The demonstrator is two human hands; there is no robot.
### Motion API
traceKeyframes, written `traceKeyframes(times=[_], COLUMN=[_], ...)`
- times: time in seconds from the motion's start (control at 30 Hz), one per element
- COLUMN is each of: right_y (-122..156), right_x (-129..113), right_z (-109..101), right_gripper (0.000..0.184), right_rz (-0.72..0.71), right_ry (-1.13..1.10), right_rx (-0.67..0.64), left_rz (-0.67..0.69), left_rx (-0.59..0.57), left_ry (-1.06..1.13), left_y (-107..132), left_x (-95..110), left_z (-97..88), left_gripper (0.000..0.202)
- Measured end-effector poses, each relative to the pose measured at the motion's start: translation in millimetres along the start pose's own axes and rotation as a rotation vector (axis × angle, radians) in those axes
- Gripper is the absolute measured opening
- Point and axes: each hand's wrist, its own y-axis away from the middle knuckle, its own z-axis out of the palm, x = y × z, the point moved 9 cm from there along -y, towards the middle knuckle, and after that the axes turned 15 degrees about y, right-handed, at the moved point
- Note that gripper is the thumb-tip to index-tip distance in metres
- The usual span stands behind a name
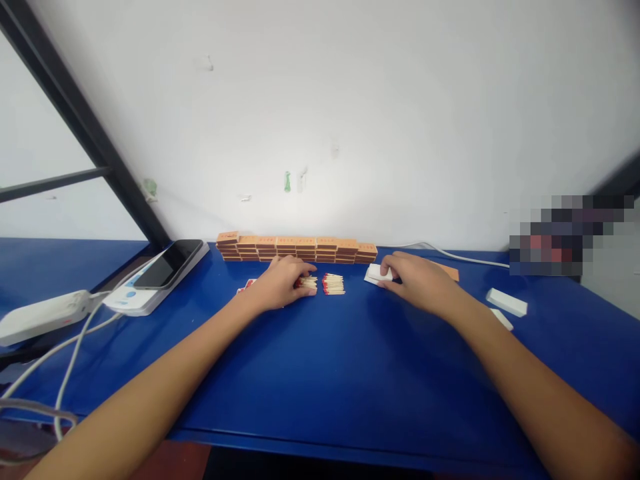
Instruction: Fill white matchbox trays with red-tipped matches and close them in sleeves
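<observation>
My left hand [283, 280] rests on the blue table, its thumb and fingers closed around a small bunch of red-tipped matches [307, 283]. Just right of it lies a second little pile of matches [333, 284], heads facing left. Further right, my right hand [417, 277] pinches a small white matchbox tray [380, 271] between thumb and fingers. Another flat white piece shows beneath that tray, partly covered. Behind both hands, orange matchboxes [295, 250] are stacked in a long low row against the wall. Some red-and-white pieces [245, 287] peek out left of my left hand.
A phone [170, 263] lies on a white power strip [145, 300] at the left, beside a white adapter [45, 317] and loose cables. Two white pieces [507, 302] lie beyond my right forearm. An orange flat piece [450, 272] sits behind my right hand.
</observation>
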Motion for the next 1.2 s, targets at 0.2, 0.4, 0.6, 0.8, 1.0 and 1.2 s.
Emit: traceKeyframes(times=[0.2,0.4,0.6,0.8,1.0,1.2], right_y=[-0.3,1.1,1.9,2.3,14.7,32.2], right_x=[-6.0,-16.0,-17.8,-21.1,-55.3,-112.1], right_z=[-1.8,-14.0,-18.6,-24.7,-47.8,-46.6], right_gripper=[0.016,0.012,0.012,0.012,0.014,0.034], right_rz=[0.028,0.001,-0.034,-0.039,-0.169,-0.433], right_ry=[-0.045,-0.096,-0.110,-0.126,-0.188,-0.282], right_rx=[0.059,0.125,0.160,0.187,0.326,0.261], left_rz=[0.048,-0.073,-0.066,-0.054,0.083,0.111], left_rx=[0.035,-0.030,-0.059,-0.019,0.040,0.034], left_ry=[-0.033,-0.046,-0.004,-0.009,0.060,0.288], left_y=[10.3,22.9,20.6,19.0,18.6,19.7], left_x=[-2.1,-37.7,-40.8,-36.3,9.2,46.8], left_z=[-33.3,-56.1,-45.6,-50.6,-50.6,-9.8], left_gripper=[0.050,0.051,0.028,0.028,0.028,0.051])
